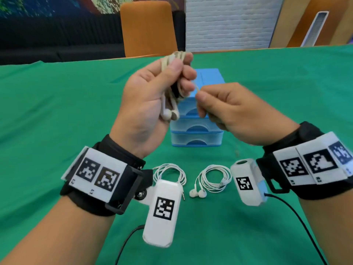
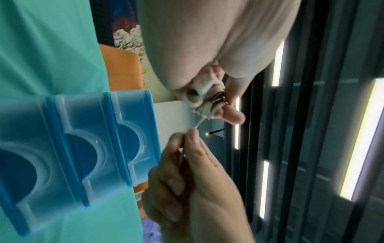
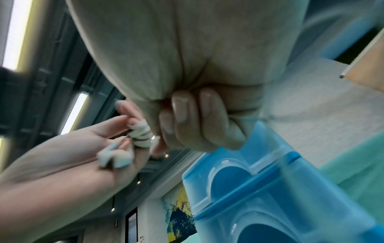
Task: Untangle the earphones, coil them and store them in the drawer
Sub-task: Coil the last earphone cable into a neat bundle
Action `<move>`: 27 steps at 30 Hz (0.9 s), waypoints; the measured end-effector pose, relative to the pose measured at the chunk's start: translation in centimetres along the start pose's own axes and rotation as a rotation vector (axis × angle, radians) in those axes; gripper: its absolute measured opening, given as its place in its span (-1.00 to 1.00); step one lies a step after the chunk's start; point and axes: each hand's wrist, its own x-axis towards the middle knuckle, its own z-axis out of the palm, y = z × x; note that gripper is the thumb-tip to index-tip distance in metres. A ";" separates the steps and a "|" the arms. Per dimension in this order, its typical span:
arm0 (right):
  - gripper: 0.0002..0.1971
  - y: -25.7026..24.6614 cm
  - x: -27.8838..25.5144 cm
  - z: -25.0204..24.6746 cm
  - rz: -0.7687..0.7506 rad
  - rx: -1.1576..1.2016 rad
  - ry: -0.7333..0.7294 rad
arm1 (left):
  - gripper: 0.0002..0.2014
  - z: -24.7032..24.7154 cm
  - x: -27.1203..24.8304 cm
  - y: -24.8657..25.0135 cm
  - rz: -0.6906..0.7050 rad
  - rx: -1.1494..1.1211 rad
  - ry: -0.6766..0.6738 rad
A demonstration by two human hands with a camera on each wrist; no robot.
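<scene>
Earphones wound into a coil sit in the left hand, thumb and curled fingers gripping the loops, both earbuds hanging at the palm. Beside it, the right hand pinches the cord's loose end between thumb and forefinger. Both hover above the blue drawer unit mid-table. Two more coiled earphone sets lie near the table's front edge on the green cloth.
</scene>
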 end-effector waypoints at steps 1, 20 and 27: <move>-0.64 -0.3 -0.1 0.2 0.008 -0.077 -0.054 | -0.83 -0.2 0.2 -0.1 0.043 0.000 0.042; -0.77 -2.9 -0.6 -2.8 -0.233 -0.056 0.187 | -0.85 0.8 -0.8 -0.3 -0.088 0.233 -0.206; -0.75 -1.1 -0.3 -1.4 -0.094 -0.173 0.068 | -0.84 0.1 -0.1 0.0 -0.049 -0.077 -0.025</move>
